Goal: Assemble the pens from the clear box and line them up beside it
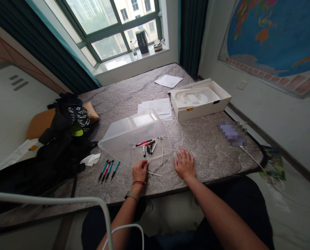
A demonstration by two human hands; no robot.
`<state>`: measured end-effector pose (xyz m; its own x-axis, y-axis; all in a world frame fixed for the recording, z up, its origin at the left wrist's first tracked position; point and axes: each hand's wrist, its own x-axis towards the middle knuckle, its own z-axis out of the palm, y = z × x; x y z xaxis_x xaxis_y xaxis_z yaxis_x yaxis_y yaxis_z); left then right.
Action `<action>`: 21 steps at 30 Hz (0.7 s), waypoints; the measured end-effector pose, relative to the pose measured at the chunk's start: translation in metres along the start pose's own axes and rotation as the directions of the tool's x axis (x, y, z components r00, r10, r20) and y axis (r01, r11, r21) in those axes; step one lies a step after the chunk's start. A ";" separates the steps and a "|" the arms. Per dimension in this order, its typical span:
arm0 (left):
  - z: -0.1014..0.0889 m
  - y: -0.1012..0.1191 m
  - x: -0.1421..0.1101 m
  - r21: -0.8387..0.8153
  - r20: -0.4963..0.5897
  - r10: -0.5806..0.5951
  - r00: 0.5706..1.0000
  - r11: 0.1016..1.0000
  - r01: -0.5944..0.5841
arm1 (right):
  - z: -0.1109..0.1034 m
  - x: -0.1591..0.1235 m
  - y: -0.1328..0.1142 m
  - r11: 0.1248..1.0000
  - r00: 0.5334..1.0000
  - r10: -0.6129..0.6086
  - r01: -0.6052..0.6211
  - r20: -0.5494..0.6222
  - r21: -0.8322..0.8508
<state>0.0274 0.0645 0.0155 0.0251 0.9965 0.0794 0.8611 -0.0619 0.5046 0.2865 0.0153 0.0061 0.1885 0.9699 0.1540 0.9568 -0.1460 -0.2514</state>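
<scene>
My left hand is closed in a pinch at the front of the clear plastic bin. A small red piece with a dark end shows at its fingertips; its kind is unclear. Thin white sticks lie beside that hand, one of them close to the fingers. To the right, my right hand rests flat on the mattress with fingers spread, holding nothing. Red, black and white pen parts lie in a loose pile inside the tipped bin. Several teal and red pens lie in a row on the left.
Printed papers lie behind the bin, near an open white box. A blurred phone-like device with a white cable is at the right. A crumpled tissue and a black bag are on the left. A white tube crosses the lower left.
</scene>
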 end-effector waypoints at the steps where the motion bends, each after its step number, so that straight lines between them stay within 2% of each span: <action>1: 0.001 -0.002 -0.001 -0.027 -0.013 -0.005 1.000 1.000 0.004 | 0.000 0.000 0.000 1.000 1.000 0.000 0.000 0.000 -0.001; 5: 0.003 -0.006 -0.010 -0.119 -0.075 -0.049 0.996 0.992 0.040 | 0.000 0.000 -0.001 1.000 1.000 0.007 -0.007 -0.001 0.001; 8: 0.002 -0.007 -0.017 -0.126 -0.104 -0.041 0.994 0.992 0.027 | -0.001 0.000 -0.001 1.000 1.000 0.008 -0.008 0.001 0.002; 15: -0.003 -0.006 -0.016 -0.093 -0.078 -0.004 0.997 0.996 -0.003 | -0.001 0.000 -0.001 1.000 1.000 0.004 -0.004 -0.004 -0.009; 19: -0.009 -0.012 -0.016 -0.123 -0.075 0.042 0.996 0.991 -0.051 | -0.001 0.000 0.000 1.000 1.000 -0.002 0.002 -0.023 0.002; 21: -0.014 -0.017 -0.020 -0.081 -0.087 0.050 0.995 0.995 -0.058 | -0.002 -0.001 0.001 1.000 0.999 -0.006 0.007 -0.048 0.019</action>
<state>0.0047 0.0444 0.0173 0.0243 0.9835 0.1793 0.8144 -0.1235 0.5671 0.2874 0.0143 0.0078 0.1926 0.9605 0.2009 0.9539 -0.1352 -0.2681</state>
